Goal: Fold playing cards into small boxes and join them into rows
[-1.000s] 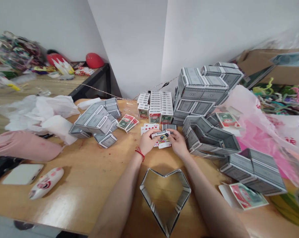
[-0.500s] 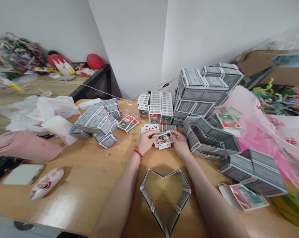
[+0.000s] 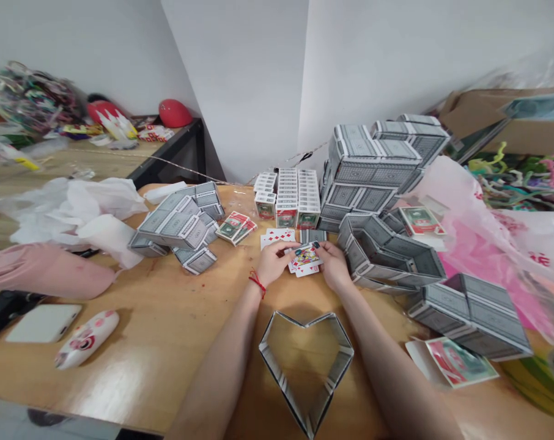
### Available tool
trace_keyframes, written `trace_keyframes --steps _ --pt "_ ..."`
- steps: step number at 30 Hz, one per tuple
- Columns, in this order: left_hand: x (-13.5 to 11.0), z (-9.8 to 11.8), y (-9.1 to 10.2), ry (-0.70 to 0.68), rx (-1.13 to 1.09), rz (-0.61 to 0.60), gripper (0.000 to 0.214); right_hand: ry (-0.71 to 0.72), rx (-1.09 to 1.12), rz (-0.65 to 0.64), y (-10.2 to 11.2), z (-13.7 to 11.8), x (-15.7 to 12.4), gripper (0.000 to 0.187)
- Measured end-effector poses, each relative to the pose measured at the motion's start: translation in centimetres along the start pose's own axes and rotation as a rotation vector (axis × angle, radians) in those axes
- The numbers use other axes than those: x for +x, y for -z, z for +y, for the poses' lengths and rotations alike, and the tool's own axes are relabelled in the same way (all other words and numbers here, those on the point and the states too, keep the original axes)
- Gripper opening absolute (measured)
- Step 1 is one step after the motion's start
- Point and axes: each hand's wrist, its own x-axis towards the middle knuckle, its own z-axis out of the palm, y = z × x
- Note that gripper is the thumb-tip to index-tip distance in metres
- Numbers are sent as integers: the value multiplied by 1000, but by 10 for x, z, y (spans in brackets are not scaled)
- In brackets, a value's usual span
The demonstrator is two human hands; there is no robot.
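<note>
Between my two hands are face-up playing cards (image 3: 306,258), a picture card on top and others fanned out beneath it. My left hand (image 3: 273,261), with a red string bracelet at the wrist, pinches their left side. At their upper right edge, my right hand (image 3: 332,263) grips with thumb and fingers. Just beyond lie a diamond card (image 3: 279,236) face up and a grey-backed stack of cards (image 3: 312,236). Nearer to me, between my forearms, stands a heart-shaped frame (image 3: 345,353) made of joined cards.
Rows of card boxes (image 3: 298,189) stand behind my hands. Tall grey card structures (image 3: 373,162) and an open card frame (image 3: 391,250) are close on the right. Another card structure (image 3: 176,220) and red-green card boxes (image 3: 235,227) sit left. A mouse (image 3: 87,339) lies front left.
Both hands still hold the cards, which have shifted very slightly to the right. The other things on the table stay where they were.
</note>
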Motion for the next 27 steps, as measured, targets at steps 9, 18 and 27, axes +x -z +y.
trace_keyframes --steps 9,18,27 --pt "1 -12 -5 31 35 66 24 118 -200 -72 0 2 -2 25" --pt "1 -11 -6 57 -39 74 21 176 -211 -154 -2 3 -2 24" --pt "0 -4 -8 100 -88 172 16 216 -250 -121 -1 4 0 21"
